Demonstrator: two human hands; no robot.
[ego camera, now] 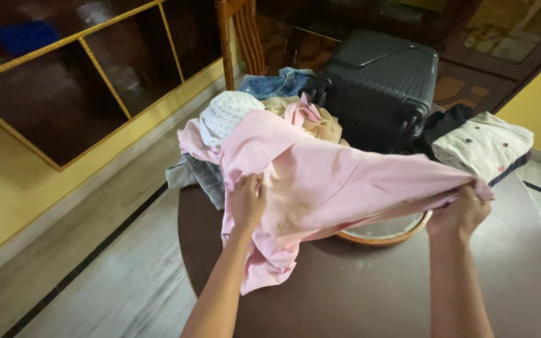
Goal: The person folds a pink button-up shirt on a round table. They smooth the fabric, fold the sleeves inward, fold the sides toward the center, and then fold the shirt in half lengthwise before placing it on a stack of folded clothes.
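One round brown tabletop (370, 294) is seen on a pale tiled floor (120, 275), with yellow walls and a dark shelf unit (64, 81) to the left and a wooden chair (239, 31) behind. A pink shirt (327, 181) is held stretched above the tabletop: its left part is gripped by the closed fingers of the left hand (247, 200), and its bunched right end is pinched by the closed fingers of the right hand (459, 211). A pile of clothes (245, 112) is heaped behind the shirt. A dark suitcase (377, 81) is shut, so its contents cannot be told. A folded cream shirt (483, 144) is laid beside it. A round tray (383, 233) is partly hidden under the shirt.
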